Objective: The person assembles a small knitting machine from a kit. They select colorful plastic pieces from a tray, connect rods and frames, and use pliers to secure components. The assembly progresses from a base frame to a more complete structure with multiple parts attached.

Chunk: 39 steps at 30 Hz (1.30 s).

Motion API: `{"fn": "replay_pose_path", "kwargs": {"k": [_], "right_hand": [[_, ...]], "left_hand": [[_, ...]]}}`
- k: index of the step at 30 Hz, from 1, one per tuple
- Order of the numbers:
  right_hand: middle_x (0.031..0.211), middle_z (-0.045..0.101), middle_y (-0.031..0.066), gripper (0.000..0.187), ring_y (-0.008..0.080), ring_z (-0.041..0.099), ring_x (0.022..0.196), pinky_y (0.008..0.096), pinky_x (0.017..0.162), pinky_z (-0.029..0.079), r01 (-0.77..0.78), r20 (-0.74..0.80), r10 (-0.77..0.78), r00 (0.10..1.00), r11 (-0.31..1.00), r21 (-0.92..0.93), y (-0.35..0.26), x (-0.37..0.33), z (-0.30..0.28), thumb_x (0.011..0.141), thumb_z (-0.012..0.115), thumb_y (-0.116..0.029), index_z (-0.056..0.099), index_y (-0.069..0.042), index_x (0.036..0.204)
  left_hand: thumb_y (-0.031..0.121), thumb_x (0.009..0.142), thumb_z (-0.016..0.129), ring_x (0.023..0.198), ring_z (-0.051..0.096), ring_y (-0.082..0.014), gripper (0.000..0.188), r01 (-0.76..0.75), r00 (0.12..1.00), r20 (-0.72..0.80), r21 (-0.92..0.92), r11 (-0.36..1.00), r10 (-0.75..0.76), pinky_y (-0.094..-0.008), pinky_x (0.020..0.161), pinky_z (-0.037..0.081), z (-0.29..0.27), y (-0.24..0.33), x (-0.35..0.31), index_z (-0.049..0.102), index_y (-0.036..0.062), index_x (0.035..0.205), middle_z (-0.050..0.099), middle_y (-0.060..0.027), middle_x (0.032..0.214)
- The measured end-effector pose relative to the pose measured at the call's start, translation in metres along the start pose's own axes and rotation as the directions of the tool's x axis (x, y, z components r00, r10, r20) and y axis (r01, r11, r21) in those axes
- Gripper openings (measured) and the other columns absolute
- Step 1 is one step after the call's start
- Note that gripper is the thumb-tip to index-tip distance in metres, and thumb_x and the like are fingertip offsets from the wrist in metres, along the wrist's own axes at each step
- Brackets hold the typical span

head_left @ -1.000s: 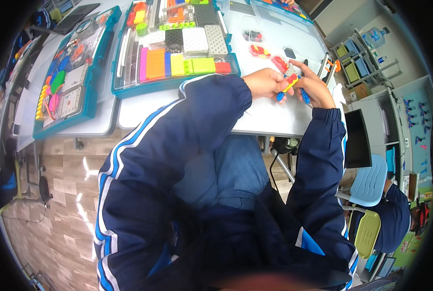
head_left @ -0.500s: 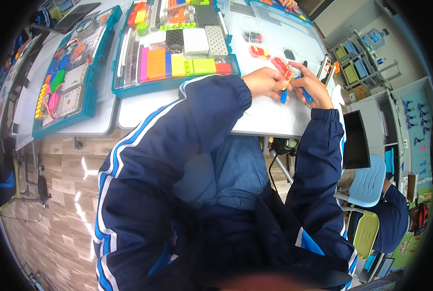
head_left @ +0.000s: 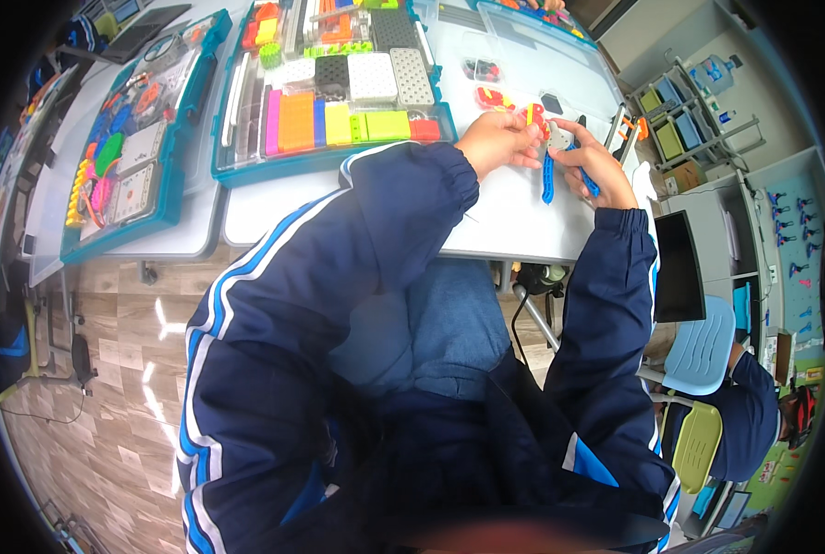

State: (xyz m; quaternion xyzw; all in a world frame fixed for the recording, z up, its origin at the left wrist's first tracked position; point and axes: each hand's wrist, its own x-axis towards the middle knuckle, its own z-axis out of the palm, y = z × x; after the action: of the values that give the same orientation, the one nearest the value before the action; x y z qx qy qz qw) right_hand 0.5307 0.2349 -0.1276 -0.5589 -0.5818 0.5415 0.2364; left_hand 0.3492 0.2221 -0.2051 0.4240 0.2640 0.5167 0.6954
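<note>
Left hand: you've got the left hand (head_left: 497, 143) pinching a yellow strip (head_left: 530, 113), thumb and fingers closed on it; red shows right by it, can't tell if that's one piece or bits behind.
Right hand: your right hand (head_left: 603, 172) grips the grey plate (head_left: 561, 138), index finger along its far side, other fingers curled in by the blue strips.
Blue strips: one, the left strip (head_left: 548, 179), hangs from near the plate toward you, long axis roughly straight at your body; the other, the right strip (head_left: 590, 184), slants toward you and right, by your right palm.
Yellow strip to plate: yellow sits left of and beyond the plate, near it, looks apart; its long axis points roughly away from you.
Nearer hand: right for plate and strips, left for yellow.
Red bits: red and yellow bits (head_left: 493, 98) lie just beyond your left knuckles.
Table: both hands are over the white table (head_left: 509, 222), parts box (head_left: 283, 166) off left.
</note>
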Motion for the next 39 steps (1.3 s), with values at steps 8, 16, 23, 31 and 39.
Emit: {"fn": "replay_pose_path", "kwargs": {"k": [8,16,23,31,39], "right_hand": [[0.054,0.040,-0.0042,0.046,0.0060,0.034,0.036,0.0234,0.034,0.021,0.005,-0.048,-0.002,0.999,0.999,0.053,-0.001,-0.008,0.006,0.086,0.065,-0.010,0.045,0.000,0.127],[0.070,0.055,-0.0021,0.021,0.0027,0.032,0.039,0.0200,0.037,0.023,0.075,0.148,-0.103,0.984,0.980,0.183,0.010,-0.065,0.028,0.093,0.059,-0.017,0.061,0.000,0.106],[0.092,0.066,0.0187,0.031,0.0030,0.033,0.038,0.0170,0.036,0.025,0.045,0.244,-0.154,0.957,0.915,0.400,0.026,-0.081,0.038,0.100,0.045,-0.021,0.050,-0.001,0.123],[0.090,0.064,0.0190,0.033,0.0034,0.033,0.035,0.0160,0.037,0.025,0.072,0.231,-0.161,0.960,0.933,0.351,0.028,-0.083,0.043,0.102,0.040,-0.022,0.046,-0.001,0.127],[0.079,0.060,0.0150,0.035,0.0037,0.034,0.038,0.0159,0.037,0.026,-0.021,0.320,-0.148,0.936,0.882,0.470,0.031,-0.081,0.040,0.102,0.040,-0.023,0.046,0.001,0.127]], "left_hand": [[0.015,0.095,0.058,0.086,0.060,-0.0161,0.020,-0.050,0.995,-0.080,0.057,0.997,0.054,-0.0313,0.080,0.055,0.000,0.000,0.000,0.058,-0.0023,0.105,0.061,-0.0085,0.098],[0.014,0.092,0.064,0.085,0.060,-0.0134,0.024,-0.077,0.997,-0.022,0.008,0.997,0.077,-0.0278,0.078,0.052,-0.004,-0.004,0.001,0.059,-0.0004,0.110,0.065,-0.0084,0.100],[0.016,0.088,0.070,0.088,0.059,-0.0105,0.029,-0.095,0.995,0.051,0.100,0.990,0.090,-0.0268,0.081,0.048,-0.005,-0.005,-0.001,0.062,0.0022,0.112,0.066,-0.0047,0.101],[0.011,0.084,0.072,0.089,0.063,-0.0130,0.029,-0.134,0.991,0.041,0.126,0.983,0.130,-0.0268,0.078,0.050,-0.005,-0.007,0.000,0.066,-0.0013,0.110,0.069,-0.0083,0.099],[0.002,0.086,0.064,0.092,0.062,-0.0116,0.021,-0.189,0.979,0.131,0.272,0.944,0.159,-0.0267,0.083,0.050,-0.007,-0.007,0.002,0.066,-0.0008,0.107,0.069,-0.0062,0.099]]}}
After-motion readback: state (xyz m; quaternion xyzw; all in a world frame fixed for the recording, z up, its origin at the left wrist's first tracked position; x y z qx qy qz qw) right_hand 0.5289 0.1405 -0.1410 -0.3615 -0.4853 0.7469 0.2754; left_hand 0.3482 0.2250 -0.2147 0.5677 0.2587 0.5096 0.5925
